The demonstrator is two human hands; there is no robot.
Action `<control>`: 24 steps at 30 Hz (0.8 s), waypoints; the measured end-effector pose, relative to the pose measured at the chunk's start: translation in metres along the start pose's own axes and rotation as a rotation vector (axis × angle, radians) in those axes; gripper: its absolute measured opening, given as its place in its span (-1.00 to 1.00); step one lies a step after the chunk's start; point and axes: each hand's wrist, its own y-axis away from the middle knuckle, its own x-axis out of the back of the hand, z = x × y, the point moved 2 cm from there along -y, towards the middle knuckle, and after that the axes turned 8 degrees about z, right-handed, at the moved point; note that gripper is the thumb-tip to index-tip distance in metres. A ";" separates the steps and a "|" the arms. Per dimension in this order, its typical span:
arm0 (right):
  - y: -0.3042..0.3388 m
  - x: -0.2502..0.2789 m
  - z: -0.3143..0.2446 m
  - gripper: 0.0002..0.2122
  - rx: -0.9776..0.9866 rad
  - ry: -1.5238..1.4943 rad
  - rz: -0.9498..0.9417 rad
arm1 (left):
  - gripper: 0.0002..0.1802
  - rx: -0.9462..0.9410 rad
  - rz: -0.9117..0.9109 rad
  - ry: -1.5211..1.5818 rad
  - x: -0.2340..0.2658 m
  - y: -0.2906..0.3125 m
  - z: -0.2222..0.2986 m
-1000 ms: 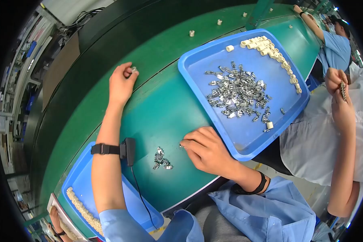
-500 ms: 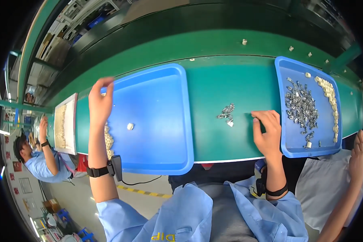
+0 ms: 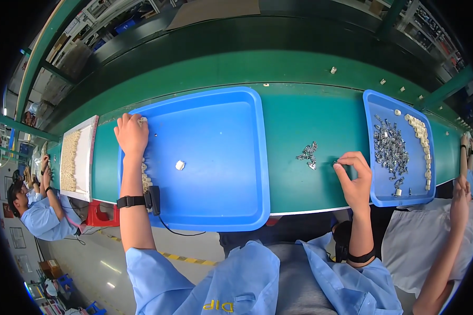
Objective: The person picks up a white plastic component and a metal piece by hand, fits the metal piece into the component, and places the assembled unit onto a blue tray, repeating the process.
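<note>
A second earlier the left hand (image 3: 132,137) had been out over the far strip of the table; now it was at the far left corner of the large blue tray (image 3: 264,173), lower than half a second before. Its fingers were curled, and a cream piece (image 3: 142,121) showed beside their tips; whether they gripped it could not be told. A line of cream pieces (image 3: 145,181) ran toward the near side along the tray's left wall, and a lone cream piece (image 3: 180,165) lay apart on its floor.

The right hand (image 3: 356,184) had its thumb and forefinger pinched together on a small dark metal piece (image 3: 335,163), just right of a loose cluster of metal pieces (image 3: 308,154) on the green table (image 3: 299,189). The work thus stood divided, the left hand among the cream pieces, the right beside the metal ones.
</note>
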 end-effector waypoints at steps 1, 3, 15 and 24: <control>0.001 -0.001 0.001 -0.91 -0.006 0.008 -0.002 | -0.74 -0.003 0.000 0.002 -0.002 -0.001 0.001; 0.002 -0.003 0.003 -0.91 -0.017 0.021 -0.006 | -0.74 -0.009 -0.001 0.005 -0.006 -0.003 0.003; 0.006 -0.008 0.008 -0.94 -0.138 -0.025 -0.047 | -0.87 0.001 0.092 0.422 0.017 0.006 0.004; -0.025 -0.014 -0.054 -0.93 -0.047 -0.382 -0.228 | -0.78 -0.059 -0.101 1.130 0.147 0.085 0.144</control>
